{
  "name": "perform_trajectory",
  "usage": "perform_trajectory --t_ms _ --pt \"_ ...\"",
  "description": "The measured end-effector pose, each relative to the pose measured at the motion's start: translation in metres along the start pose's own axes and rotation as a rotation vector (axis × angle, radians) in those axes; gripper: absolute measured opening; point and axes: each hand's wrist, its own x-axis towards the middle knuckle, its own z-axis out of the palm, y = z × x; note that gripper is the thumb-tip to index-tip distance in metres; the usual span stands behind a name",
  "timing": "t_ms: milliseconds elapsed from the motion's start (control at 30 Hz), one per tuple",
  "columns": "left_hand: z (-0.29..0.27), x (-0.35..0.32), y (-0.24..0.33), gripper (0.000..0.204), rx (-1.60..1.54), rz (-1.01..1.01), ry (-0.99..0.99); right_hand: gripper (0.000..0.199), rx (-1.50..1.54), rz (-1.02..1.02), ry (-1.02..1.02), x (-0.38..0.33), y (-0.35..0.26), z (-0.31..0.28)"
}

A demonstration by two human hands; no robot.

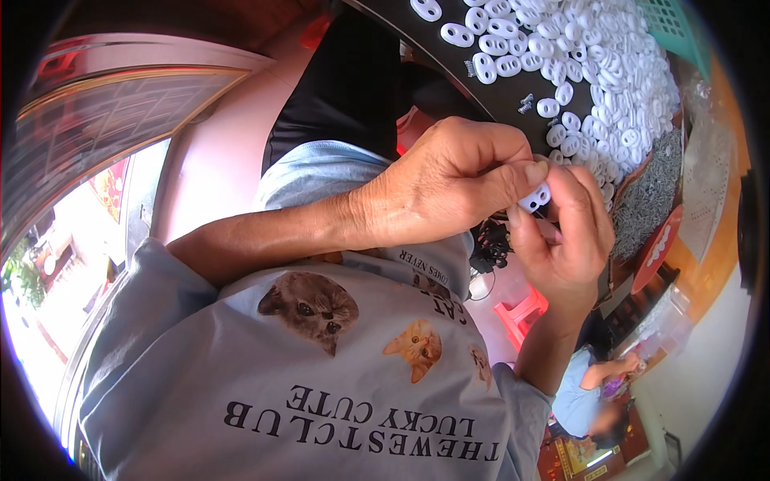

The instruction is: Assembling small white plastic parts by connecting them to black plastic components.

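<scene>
My left hand (453,180) is closed, thumb and forefinger pinching a small white two-hole oval plastic piece (536,198). From the other side my right hand (571,220) grips the same piece with bent fingers, and the two hands' fingertips meet around it. Part of the piece is covered by the fingers, and whether a smaller part sits between them is hidden. Just beyond the hands, a large heap of similar white two-hole pieces (613,76) lies on the dark table (433,44). Small metal springs (525,104) lie loose beside the heap.
A grey mass of what look like springs (654,192) lies right of the heap. Near it are a red oval tray (656,248) with white pieces and a green plastic basket (678,28). A red stool (521,314) stands below; another person (585,393) sits at lower right.
</scene>
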Motion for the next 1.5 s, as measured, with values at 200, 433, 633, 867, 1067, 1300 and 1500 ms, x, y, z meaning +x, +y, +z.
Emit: perform_trajectory --t_ms 200,433,633,867,1067,1300,1500 --pt "-0.001 0.0 0.001 0.024 0.035 0.021 -0.018 0.031 0.037 0.012 0.016 -0.004 0.003 -0.003" --pt "-0.002 -0.002 -0.001 0.023 0.148 0.087 -0.018 0.029 0.079 0.057 -0.007 -0.006 0.0 -0.003" --pt "-0.002 -0.003 -0.003 0.023 0.171 0.124 -0.014 0.03 0.067 0.042 -0.006 -0.005 -0.001 -0.001" --pt "-0.009 -0.002 0.005 0.024 0.255 -0.024 -0.103 0.03 0.037 0.03 -0.025 -0.008 0.001 0.002" --pt "-0.01 -0.002 0.008 0.023 0.026 -0.191 -0.135 0.027 0.077 0.032 -0.043 -0.008 0.001 0.004" --pt "-0.008 -0.005 0.009 0.027 -0.11 -0.196 -0.083 0.029 -0.067 0.013 -0.036 -0.01 0.002 0.013" --pt "-0.003 -0.009 0.012 0.025 -0.124 -0.212 -0.097 0.031 -0.179 -0.028 0.016 -0.018 0.006 0.024"
